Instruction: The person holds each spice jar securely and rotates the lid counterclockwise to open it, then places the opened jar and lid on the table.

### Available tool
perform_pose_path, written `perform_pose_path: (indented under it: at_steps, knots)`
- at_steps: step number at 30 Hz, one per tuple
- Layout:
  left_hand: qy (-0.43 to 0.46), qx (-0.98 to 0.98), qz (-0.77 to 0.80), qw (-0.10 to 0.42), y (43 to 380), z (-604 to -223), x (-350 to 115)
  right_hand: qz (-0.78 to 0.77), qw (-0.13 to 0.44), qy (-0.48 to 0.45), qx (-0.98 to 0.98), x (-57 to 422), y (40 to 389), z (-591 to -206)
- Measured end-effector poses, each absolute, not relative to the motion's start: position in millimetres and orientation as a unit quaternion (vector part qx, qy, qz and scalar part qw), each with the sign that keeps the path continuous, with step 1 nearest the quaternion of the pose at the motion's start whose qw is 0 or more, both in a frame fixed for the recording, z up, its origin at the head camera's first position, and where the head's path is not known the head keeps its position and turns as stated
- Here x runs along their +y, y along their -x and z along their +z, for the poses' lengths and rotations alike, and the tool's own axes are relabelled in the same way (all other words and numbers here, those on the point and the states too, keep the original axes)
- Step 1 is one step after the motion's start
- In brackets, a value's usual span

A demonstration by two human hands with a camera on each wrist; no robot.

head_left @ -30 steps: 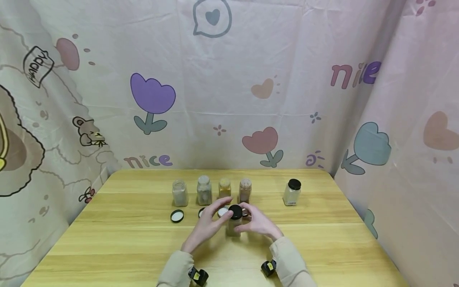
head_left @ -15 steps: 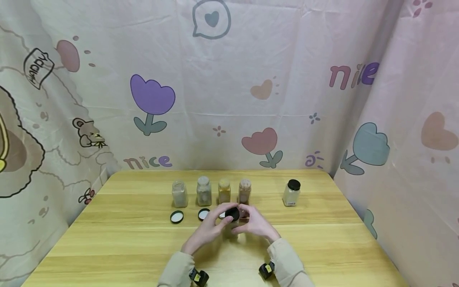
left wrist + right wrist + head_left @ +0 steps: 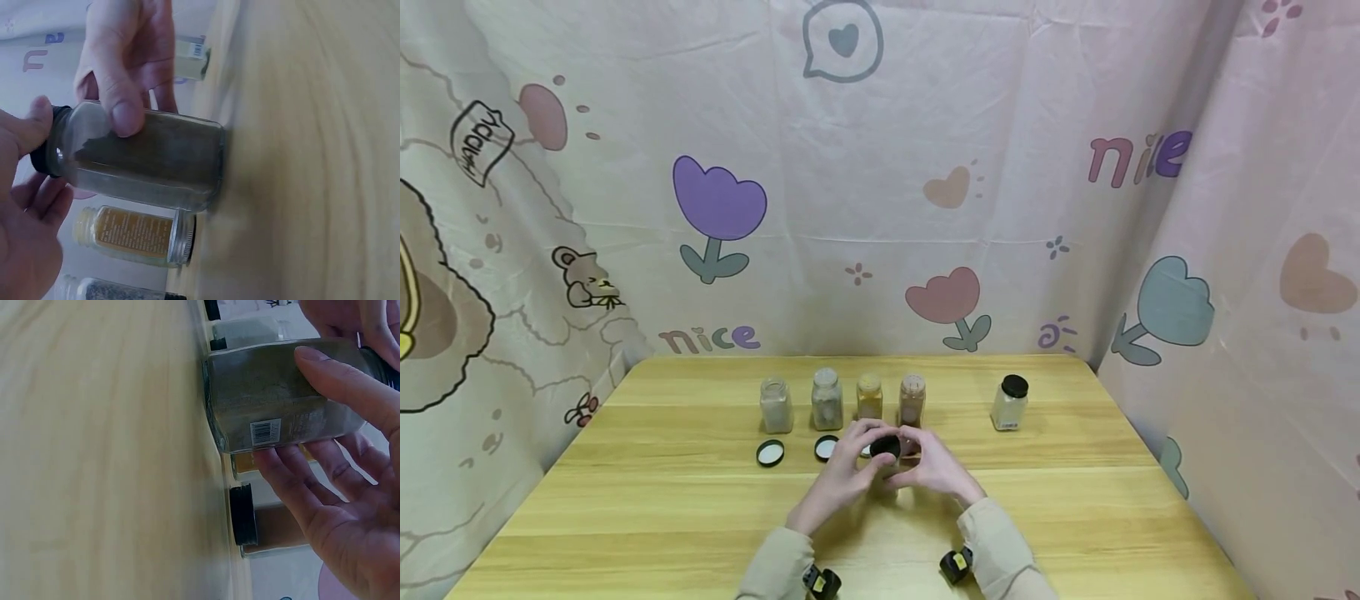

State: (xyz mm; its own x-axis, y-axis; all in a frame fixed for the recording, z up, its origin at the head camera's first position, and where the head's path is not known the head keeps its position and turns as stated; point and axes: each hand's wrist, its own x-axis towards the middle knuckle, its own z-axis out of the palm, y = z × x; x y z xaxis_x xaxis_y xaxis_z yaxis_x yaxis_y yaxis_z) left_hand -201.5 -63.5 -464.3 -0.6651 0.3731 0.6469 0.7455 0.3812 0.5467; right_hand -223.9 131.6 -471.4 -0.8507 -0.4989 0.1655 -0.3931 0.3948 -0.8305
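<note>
A glass spice jar (image 3: 150,165) of grey-brown powder stands upright on the table between both hands. Its black screw lid (image 3: 885,447) is on the neck. My left hand (image 3: 844,473) grips that lid with thumb and fingers. Around the jar's body, my right hand (image 3: 936,467) holds on, its thumb (image 3: 337,378) across one side and fingers on the other. A barcode label (image 3: 265,432) shows low on the glass. In the head view the hands hide much of the jar.
Behind stand uncapped jars: one pale (image 3: 777,408), one grey (image 3: 827,404), one yellow (image 3: 870,402), one pinkish-brown (image 3: 912,402). Black lids lie before them, including a left one (image 3: 770,453) and a second (image 3: 827,448). A black-capped jar (image 3: 1011,406) stands right.
The jar has shifted slightly left and nearer to me. My left hand has closed in on the lid, and its wrist has turned a little. The right hand moved slightly left with the jar.
</note>
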Motion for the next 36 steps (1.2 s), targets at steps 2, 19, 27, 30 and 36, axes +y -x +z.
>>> perform_pose_path:
  at_steps: [2,19,27,30,36]
  knots:
    - [0.327,-0.809,-0.432,0.228,201.4,-466.1,-60.8,-0.477,0.052,0.268,0.836,131.3,224.4,-471.4]
    - [0.401,-0.798,-0.444,0.065,201.1,-455.8,-81.3,-0.488,0.066,0.261,0.831,131.9,221.7,-470.6]
    - [0.344,-0.822,-0.429,0.148,202.1,-460.4,-73.8,-0.477,0.065,0.26,0.837,132.4,222.9,-470.2]
    - [0.317,-0.838,-0.421,0.145,200.0,-459.4,-70.5,-0.476,0.065,0.26,0.837,132.2,222.9,-470.1]
    - [0.332,-0.824,-0.452,0.08,197.6,-454.8,-75.1,-0.473,0.069,0.258,0.839,133.0,222.5,-469.3]
